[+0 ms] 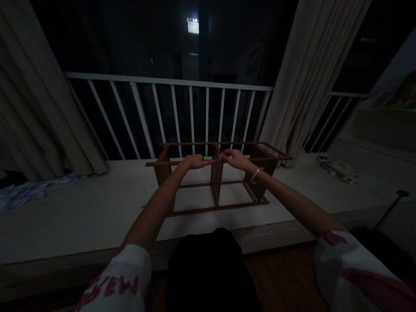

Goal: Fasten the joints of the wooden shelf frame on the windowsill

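Note:
A brown wooden shelf rack [216, 182] lies on its side on the white window ledge, its boards standing upright between long rails. My left hand [196, 161] grips its upper near rail, with a finger stretched along the wood toward the middle board. Just right of that board, my right hand [236, 159] is closed in a pinch close to the joint of board and rail. A small pale sliver shows by those fingertips, too dim and small to name. A bracelet [256, 175] circles my right wrist.
Behind the rack runs a white railing [175, 82] before a dark window. Curtains [302, 65] hang on both sides. Checked cloth [29, 190] lies on the ledge at left, and a crumpled light item [339, 170] at right. A dark-tipped rod [390, 208] stands at far right.

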Action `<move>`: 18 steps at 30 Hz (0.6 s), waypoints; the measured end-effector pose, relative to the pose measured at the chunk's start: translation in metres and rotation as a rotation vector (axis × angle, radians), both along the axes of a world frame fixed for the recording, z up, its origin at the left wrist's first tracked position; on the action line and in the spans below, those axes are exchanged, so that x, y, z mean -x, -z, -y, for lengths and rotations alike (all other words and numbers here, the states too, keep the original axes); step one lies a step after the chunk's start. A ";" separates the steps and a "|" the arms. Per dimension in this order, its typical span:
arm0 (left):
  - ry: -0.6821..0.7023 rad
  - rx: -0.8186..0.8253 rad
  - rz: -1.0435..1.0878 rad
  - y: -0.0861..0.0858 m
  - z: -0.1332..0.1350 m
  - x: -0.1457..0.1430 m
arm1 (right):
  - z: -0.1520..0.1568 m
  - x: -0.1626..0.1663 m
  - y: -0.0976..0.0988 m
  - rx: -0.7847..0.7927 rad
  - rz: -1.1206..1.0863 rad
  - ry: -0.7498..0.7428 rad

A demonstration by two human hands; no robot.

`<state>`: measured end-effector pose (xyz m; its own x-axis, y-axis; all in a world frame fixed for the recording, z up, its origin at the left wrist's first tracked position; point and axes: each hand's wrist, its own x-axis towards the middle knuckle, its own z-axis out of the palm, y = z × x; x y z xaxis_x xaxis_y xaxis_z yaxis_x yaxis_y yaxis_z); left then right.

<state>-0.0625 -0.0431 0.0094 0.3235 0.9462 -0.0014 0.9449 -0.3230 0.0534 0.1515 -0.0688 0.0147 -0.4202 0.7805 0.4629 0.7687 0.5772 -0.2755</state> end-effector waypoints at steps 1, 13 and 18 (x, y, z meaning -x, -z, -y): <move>0.003 0.003 0.002 0.000 0.000 0.000 | -0.001 -0.001 0.000 0.017 -0.007 0.005; -0.021 -0.016 0.007 -0.002 0.003 -0.001 | 0.011 -0.003 -0.004 -0.097 0.162 0.130; -0.011 -0.009 0.004 -0.001 0.000 -0.001 | 0.008 -0.004 0.000 -0.122 0.166 0.153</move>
